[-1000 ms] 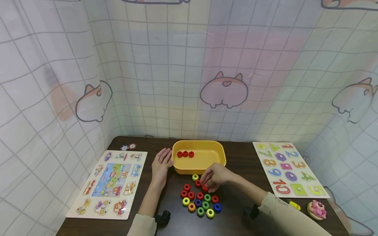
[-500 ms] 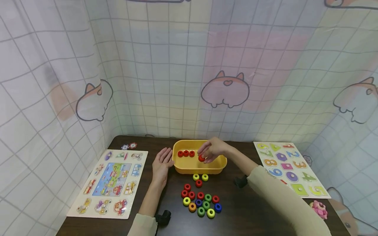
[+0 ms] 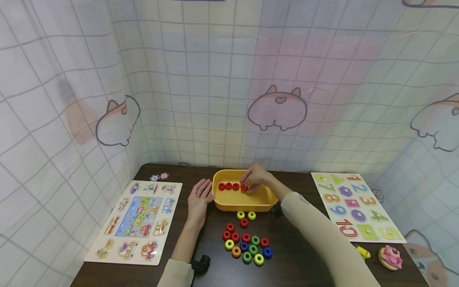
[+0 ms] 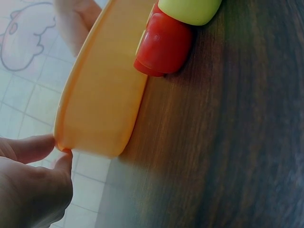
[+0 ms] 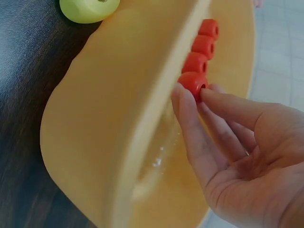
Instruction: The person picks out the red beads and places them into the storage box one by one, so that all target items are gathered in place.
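A yellow tray [image 3: 247, 208] stands at the back middle of the table. Inside, several red beads [image 3: 228, 186] form a row along its left part. With thumb and fingers my right hand [image 3: 256, 178] pinches another red bead [image 5: 194, 85] at the near end of that row, down in the tray. My left hand [image 3: 199, 199] lies beside the tray's left end, fingers fairly straight. In the left wrist view its thumb and a finger touch the tray's rim. In front of the tray lie loose beads: red [image 3: 244, 223], yellow [image 3: 252, 215], green [image 3: 247, 257], blue [image 3: 267, 252] and orange [image 3: 236, 252].
A vehicle picture puzzle board [image 3: 140, 215] lies on the left, with two poker chips [image 3: 163, 176] behind it. On the right are a number puzzle board [image 3: 353, 203], a small yellow object [image 3: 363, 252] and a pink round toy [image 3: 390, 258]. A patterned curtain surrounds the table.
My right hand has taken a red bead from the loose group, carried it into the tray and brought it down at the end of the red row. My left hand stays at the tray.
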Motion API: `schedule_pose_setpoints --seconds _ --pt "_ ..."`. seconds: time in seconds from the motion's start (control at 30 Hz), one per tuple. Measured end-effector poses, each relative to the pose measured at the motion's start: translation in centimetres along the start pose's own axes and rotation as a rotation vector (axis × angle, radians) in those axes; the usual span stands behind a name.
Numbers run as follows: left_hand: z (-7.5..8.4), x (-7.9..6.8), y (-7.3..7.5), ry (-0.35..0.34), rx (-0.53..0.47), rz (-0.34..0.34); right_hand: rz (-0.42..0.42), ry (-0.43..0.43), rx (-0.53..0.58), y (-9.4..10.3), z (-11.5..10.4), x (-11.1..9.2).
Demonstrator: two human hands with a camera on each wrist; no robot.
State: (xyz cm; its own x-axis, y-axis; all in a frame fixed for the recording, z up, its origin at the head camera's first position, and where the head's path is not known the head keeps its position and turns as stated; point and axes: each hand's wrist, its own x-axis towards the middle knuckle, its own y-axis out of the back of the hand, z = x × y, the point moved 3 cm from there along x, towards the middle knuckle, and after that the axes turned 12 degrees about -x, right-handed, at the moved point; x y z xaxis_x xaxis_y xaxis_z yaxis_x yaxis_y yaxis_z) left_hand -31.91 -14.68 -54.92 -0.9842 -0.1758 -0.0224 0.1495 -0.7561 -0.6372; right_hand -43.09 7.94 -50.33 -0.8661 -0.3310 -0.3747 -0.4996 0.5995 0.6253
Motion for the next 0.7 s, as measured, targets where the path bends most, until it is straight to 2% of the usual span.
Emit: schedule_pose_setpoints --seconds 0.13,0.37,0.53,0.7 --pt "-0.3 0.1 0.1 -0.011 0.012 0.007 0.036 -0.016 -0.018 -0.5 0.0 0.0" --pt "-0.4 0.0 0.0 -0.004 0.021 0.009 0.022 0.038 -0.001 -0.5 0.3 -0.6" --pt "-0.4 0.1 0.1 -0.018 0.007 0.008 0.046 0.101 -0.033 0.3 -0.5 -2.3" --pt "-0.3 0.2 0.1 -0.013 0.015 0.013 0.031 0.204 -0.032 1.2 -1.6 -5.1"
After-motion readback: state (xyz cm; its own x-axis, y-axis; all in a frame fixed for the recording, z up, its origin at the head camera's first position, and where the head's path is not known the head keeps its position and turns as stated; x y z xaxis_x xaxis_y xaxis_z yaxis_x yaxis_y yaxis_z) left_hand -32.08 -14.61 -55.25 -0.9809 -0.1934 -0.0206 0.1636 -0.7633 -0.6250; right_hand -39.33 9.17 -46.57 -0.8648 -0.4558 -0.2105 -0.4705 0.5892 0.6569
